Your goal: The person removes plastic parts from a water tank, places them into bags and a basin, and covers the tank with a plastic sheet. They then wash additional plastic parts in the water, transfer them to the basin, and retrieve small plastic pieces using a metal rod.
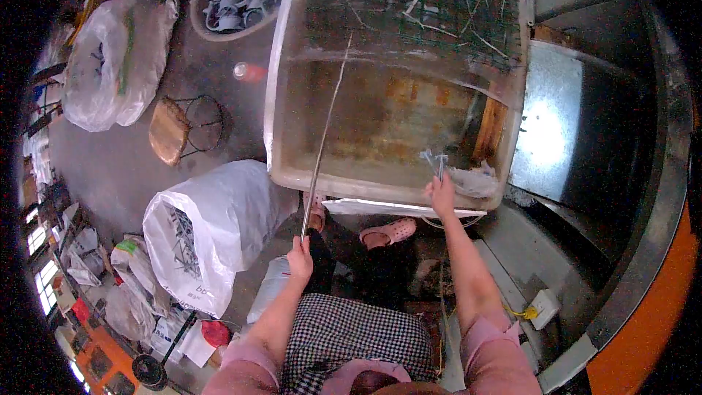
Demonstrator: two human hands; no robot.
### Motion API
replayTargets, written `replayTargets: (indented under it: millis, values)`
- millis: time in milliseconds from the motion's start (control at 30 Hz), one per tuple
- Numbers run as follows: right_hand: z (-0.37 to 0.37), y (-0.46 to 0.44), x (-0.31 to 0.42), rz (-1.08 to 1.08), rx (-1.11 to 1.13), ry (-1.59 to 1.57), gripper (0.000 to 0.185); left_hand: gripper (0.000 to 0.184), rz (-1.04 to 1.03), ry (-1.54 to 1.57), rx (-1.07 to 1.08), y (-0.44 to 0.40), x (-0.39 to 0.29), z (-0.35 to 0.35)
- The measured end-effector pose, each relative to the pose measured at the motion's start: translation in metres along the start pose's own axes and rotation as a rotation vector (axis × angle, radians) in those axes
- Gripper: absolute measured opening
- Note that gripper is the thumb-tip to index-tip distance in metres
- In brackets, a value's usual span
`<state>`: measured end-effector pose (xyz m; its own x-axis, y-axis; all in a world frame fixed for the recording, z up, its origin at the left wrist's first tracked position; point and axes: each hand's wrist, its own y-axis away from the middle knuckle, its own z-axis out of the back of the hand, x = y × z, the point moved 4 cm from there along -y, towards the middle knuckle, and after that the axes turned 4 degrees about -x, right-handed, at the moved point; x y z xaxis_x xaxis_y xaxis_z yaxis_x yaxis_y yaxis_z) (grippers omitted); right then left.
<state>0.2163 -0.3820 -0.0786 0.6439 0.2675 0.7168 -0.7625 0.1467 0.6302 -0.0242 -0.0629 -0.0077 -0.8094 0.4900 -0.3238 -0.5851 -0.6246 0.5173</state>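
Note:
My left hand (298,260) is closed around the lower end of a long thin rod (322,139), which slants up across the tub's near edge toward the green mesh. My right hand (440,196) pinches a small, slim, greyish piece (441,166) with a forked or crossed top; its exact kind I cannot make out. This hand is above the near right corner of a large pale tub (380,184). Close by, a crumpled translucent plastic piece (475,180) lies in that corner. Green mesh (439,4) with thin pale strips on it covers the tub's far part.
A white sack (245,219) of grey parts stands left of the tub, near a stool (170,132) and a plastic bag (121,66). Behind is a basket (201,18) of grey rings. A shiny metal panel (545,121) and dark machine frame border the right side.

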Motion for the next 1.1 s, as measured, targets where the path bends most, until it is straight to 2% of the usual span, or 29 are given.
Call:
replayTargets:
  millis: [67,167,233,300,400,467,500,567,667,767,867,1100]
  values:
    - [-0.001,0.001,-0.007,0.038,0.01,0.158,0.013,0.025,0.01,0.028,-0.02,0.001,0.005,-0.002]
    - [-0.005,0.003,-0.015,0.042,0.055,0.111,0.018,0.023,0.097,0.027,-0.028,-0.01,0.003,-0.014]
    - [-0.011,0.006,-0.015,0.043,0.048,0.114,0.02,0.023,-0.036,0.079,-0.126,-0.029,-0.006,-0.028]
    - [-0.015,0.003,-0.018,0.042,0.04,0.119,0.023,0.023,-0.023,0.106,-0.143,-0.045,-0.018,-0.038]
    - [-0.024,-0.005,-0.026,-0.082,0.073,0.013,0.024,0.023,-0.037,0.205,-0.179,-0.069,-0.035,-0.044]
    - [-0.029,0.004,-0.005,-0.001,0.096,0.222,0.023,0.024,-0.059,0.28,-0.19,-0.083,-0.036,-0.048]
    - [-0.03,0.0,-0.013,-0.005,0.096,0.229,0.023,0.023,-0.027,0.228,-0.163,-0.092,-0.03,-0.051]
    - [-0.033,-0.008,-0.032,-0.146,0.157,-0.056,0.019,0.023,0.008,0.175,-0.136,-0.101,-0.019,-0.054]
    - [-0.037,-0.006,-0.029,-0.126,0.176,0.014,0.025,0.024,-0.096,0.066,-0.193,-0.112,-0.002,-0.05]
    - [-0.04,-0.005,-0.029,-0.076,0.126,-0.005,0.021,0.023,-0.114,0.028,-0.22,-0.119,0.006,-0.045]
    - [-0.045,-0.012,-0.049,-0.089,0.125,-0.054,0.021,0.026,-0.133,0.007,-0.195,-0.124,-0.009,-0.033]
    - [-0.056,-0.008,-0.019,-0.048,0.169,-0.052,0.017,0.027,-0.065,-0.167,-0.179,-0.145,-0.051,-0.022]
